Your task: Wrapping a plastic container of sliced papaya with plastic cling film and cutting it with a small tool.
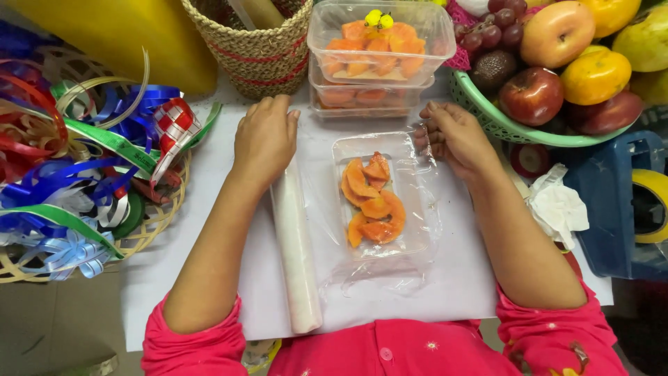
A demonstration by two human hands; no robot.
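The left hand [264, 139] presses flat on the roll [296, 251], right fingers [428, 136] pinch thin, clingy film [424, 230] over the tray [379, 198].

hands 2 [264, 139] | film roll 1 [296, 257] | papaya trays 3 [379, 202] | baskets 3 [261, 49]

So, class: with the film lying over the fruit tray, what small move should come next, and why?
Probably pull the cling film taut with the right hand: it lies loose and wrinkled over the tray, while the left hand rests on the roll.
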